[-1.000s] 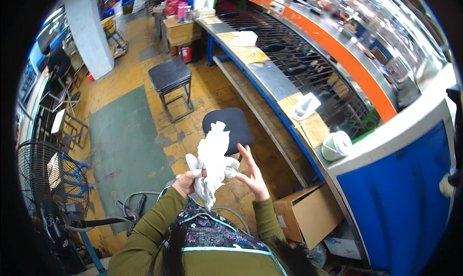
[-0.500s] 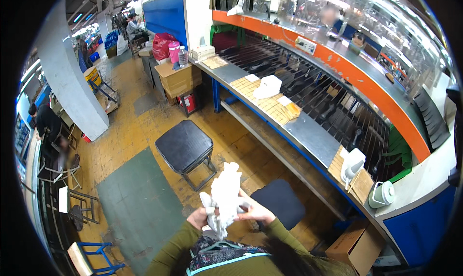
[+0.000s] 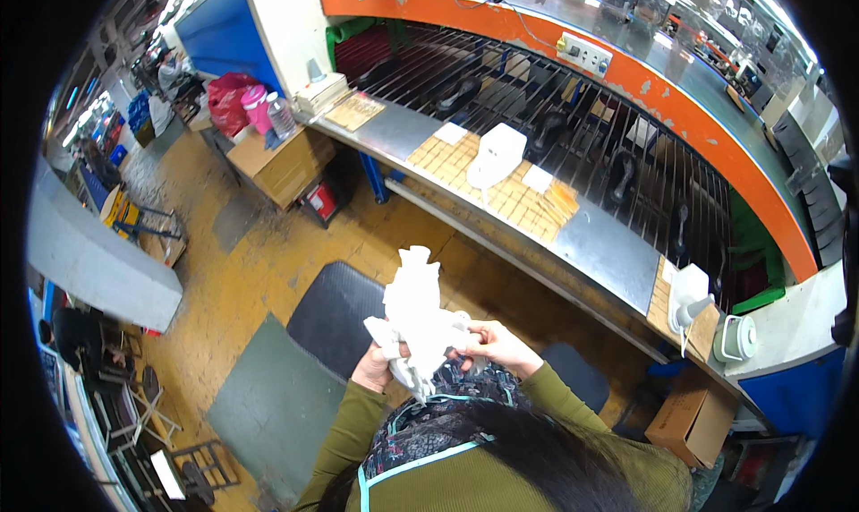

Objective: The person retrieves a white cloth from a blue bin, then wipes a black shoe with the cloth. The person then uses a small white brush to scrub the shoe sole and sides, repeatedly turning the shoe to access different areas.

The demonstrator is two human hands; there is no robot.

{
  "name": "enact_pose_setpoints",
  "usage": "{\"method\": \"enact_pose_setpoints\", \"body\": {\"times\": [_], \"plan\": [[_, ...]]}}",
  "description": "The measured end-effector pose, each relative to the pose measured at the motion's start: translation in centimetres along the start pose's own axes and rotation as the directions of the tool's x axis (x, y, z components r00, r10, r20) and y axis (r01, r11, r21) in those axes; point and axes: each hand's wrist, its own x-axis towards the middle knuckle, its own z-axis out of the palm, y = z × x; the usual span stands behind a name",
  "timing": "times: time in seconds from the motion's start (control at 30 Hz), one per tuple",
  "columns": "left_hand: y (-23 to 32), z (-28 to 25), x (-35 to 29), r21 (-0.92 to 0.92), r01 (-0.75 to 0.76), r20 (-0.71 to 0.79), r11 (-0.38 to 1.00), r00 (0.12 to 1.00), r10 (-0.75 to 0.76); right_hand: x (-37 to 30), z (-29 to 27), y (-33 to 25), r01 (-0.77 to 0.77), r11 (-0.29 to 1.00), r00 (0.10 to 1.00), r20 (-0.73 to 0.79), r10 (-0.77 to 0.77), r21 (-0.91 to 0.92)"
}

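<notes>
In front of my body I hold up a crumpled white bundle [image 3: 416, 306] of thin, soft material with ragged, finger-like ends at its top. Whether it is cloth or paper I cannot make out. My left hand [image 3: 372, 367] is closed on its lower left side, the fingers mostly hidden behind white folds. At the right edge, my right hand [image 3: 503, 346] pinches the bundle between thumb and fingers. Below it shows my dark patterned apron [image 3: 438, 396] with light blue trim.
A black padded stool [image 3: 331, 320] stands just beyond my left hand, a second dark seat [image 3: 577, 378] to the right. Ahead runs a metal-edged bench [image 3: 608, 257] carrying a white device [image 3: 497, 154]. Dark shoe-shaped pieces [image 3: 622, 176] lie on its rods. An open cardboard box [image 3: 693, 418] sits lower right.
My view has swung and moved nearer the bench and black stool. Both hands still hold the white bundle; my right fingers have shifted to pinch its right edge.
</notes>
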Motion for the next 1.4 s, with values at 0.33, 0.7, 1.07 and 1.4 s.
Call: {"method": "enact_pose_setpoints", "body": {"times": [0.33, 0.7, 1.07, 1.4], "plan": [[14.2, -0.8, 27.4, -0.041, -0.142, 0.024, 0.989, 0.989, 0.143, 15.8, -18.2, -14.6, 0.326, 0.916, 0.861, -0.472, -0.186, 0.234], [25.1, -3.9, 50.9, 0.055, 0.514, 0.376, 0.856, 0.783, -0.495, 33.1, -23.4, -30.4, 0.208, 0.328, 0.435, -0.213, -0.875, -0.922], [34.5, -6.4, 66.0, 0.721, 0.047, 0.385, 0.691, 0.802, -0.456, 47.3, -23.4, -26.9, -0.066, 0.489, 0.479, -0.457, -0.749, -0.87], [33.5, -7.6, 65.1, 0.661, 0.317, 0.392, 0.68, 0.626, -0.673, 50.3, -18.8, -20.3, 0.628, 0.773, -0.006, -0.994, -0.111, -0.09]]}}
